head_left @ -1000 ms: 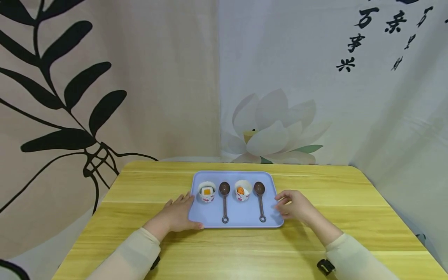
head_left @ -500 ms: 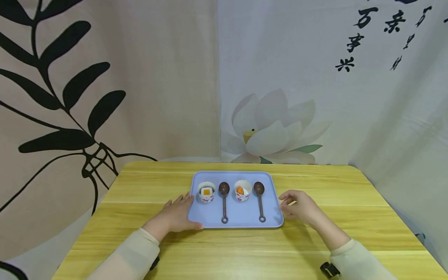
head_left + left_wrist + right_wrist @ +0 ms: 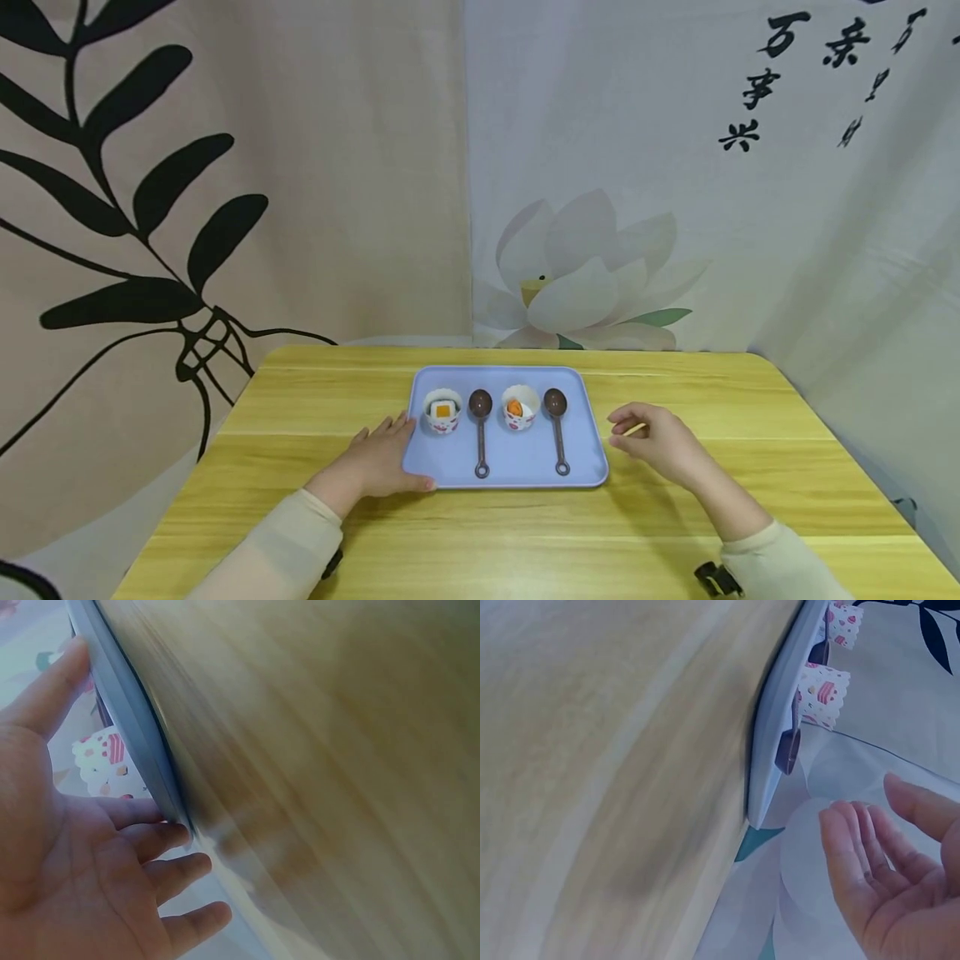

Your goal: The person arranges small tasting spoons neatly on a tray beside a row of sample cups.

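A light-blue tray [image 3: 517,477] lies on the table. On it, from left to right, stand a paper baking cup [image 3: 443,423] holding a white-and-orange piece, a brown spoon [image 3: 482,433], a second paper cup [image 3: 520,422] with an orange-and-white piece, and another brown spoon [image 3: 558,433]. My left hand [image 3: 378,457] rests with spread fingers along the tray's left edge, thumb at the near left corner. In the left wrist view its fingers [image 3: 176,874] reach along the rim. To the right of the tray hovers my right hand [image 3: 656,442], fingers loosely bent and holding nothing.
The wooden table [image 3: 525,550] extends on all sides of the tray. Behind it hang curtains [image 3: 360,183] printed with dark leaves, a lotus and black characters. A black band [image 3: 716,577] shows at the right sleeve.
My right hand has drawn away from the tray's right edge, moving a little to the right. The left hand, tray, cups and spoons stay where they were.
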`<state>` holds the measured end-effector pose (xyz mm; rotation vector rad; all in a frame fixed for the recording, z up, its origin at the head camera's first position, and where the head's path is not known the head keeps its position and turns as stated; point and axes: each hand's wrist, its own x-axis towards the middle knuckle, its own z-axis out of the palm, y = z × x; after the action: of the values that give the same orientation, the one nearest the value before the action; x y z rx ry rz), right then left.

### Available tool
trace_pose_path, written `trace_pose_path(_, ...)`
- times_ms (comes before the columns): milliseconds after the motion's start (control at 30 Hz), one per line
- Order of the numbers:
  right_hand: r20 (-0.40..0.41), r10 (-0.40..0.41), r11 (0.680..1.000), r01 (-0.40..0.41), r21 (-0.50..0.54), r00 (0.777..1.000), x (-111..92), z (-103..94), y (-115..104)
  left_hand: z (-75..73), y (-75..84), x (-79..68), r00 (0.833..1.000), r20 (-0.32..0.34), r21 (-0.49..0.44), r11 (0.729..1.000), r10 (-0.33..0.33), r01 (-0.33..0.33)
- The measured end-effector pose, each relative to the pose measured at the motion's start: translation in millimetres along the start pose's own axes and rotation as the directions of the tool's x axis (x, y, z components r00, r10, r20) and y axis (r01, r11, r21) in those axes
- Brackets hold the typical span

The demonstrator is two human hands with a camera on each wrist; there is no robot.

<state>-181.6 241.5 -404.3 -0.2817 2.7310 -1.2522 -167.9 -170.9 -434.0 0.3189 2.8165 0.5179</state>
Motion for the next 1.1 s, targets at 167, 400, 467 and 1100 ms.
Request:
trace_pose_path(167,-0.009,-0.029,0.998,0.029,-0.051,1.0,-3.2,-4.2,1.2,0.7,-1.1,-1.2,1.0,-0.004,0.013,1.0,-0.002,0.002)
trace_pose_path(400,-0.033,-0.055,0.989,0.05,-0.141,0.998,-6.2,-9.4,3.0,4.1,-3.0,-1.7,1.0,-0.022,0.058,0.998,0.01,-0.009)
trace_pose_path(467,-0.038,-0.078,0.984,0.07,-0.162,0.996,-7.3,-10.3,3.0,3.8,-2.7,-3.0,0.999,-0.024,0.082,0.996,0.02,-0.018)
trace_pose_path(1100,-0.093,-0.26,0.932,0.225,-0.285,0.961,-16.1,-11.7,3.9,2.4,-13.5,-15.8,0.988,-0.069,0.107,0.986,0.137,-0.129)
